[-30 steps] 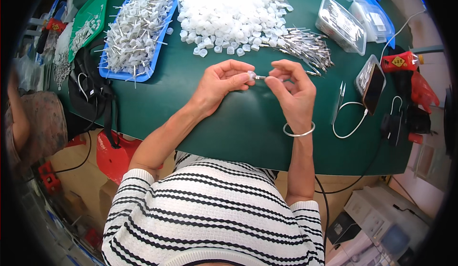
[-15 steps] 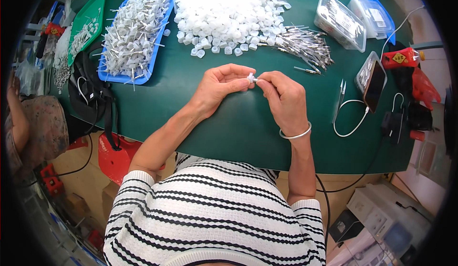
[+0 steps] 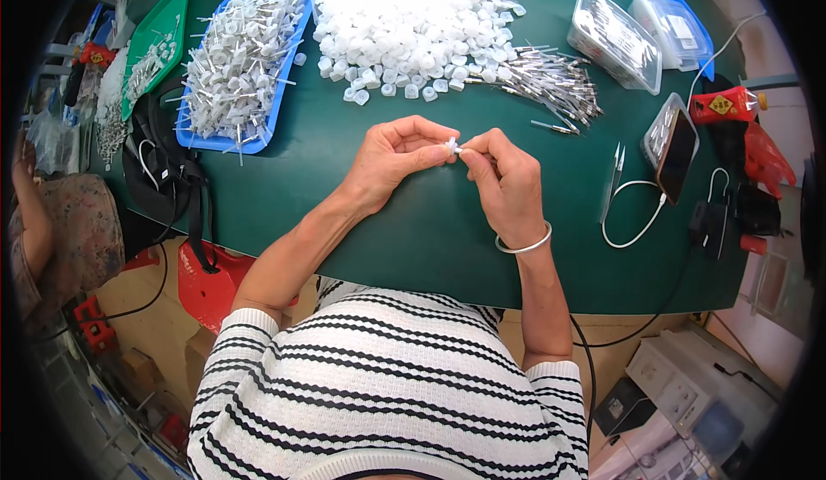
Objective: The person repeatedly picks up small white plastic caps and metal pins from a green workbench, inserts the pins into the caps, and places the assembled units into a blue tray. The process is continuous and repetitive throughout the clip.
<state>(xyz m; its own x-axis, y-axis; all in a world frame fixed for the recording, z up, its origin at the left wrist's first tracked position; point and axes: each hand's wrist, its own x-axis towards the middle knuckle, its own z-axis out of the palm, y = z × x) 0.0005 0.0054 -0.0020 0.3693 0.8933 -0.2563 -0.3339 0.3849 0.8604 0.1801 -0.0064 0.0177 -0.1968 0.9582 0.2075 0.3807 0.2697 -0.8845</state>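
Between thumb and fingers, my left hand (image 3: 397, 155) pinches a small white plastic cap (image 3: 452, 145) above the green table. From the other side my right hand (image 3: 508, 183), with a silver bangle on its wrist, closes its fingertips on a thin metal pin (image 3: 460, 150) that meets the cap. Most of the pin is hidden by the fingers. Beyond the hands lies a large heap of loose white caps (image 3: 413, 33). At its right a pile of thin metal pins (image 3: 551, 84) is spread out. A blue tray (image 3: 277, 106) at the left holds caps with pins in them.
A green tray (image 3: 176, 15) with small parts stands far left beside a black bag (image 3: 163, 170). Clear plastic boxes (image 3: 615, 41), tweezers (image 3: 613, 179) and a phone (image 3: 677, 155) on a white cable are at the right. Another person's arm (image 3: 33, 213) shows at the left edge.
My right hand has shifted slightly left, closer to the cap, and less of the pin shows. The left hand has barely moved.
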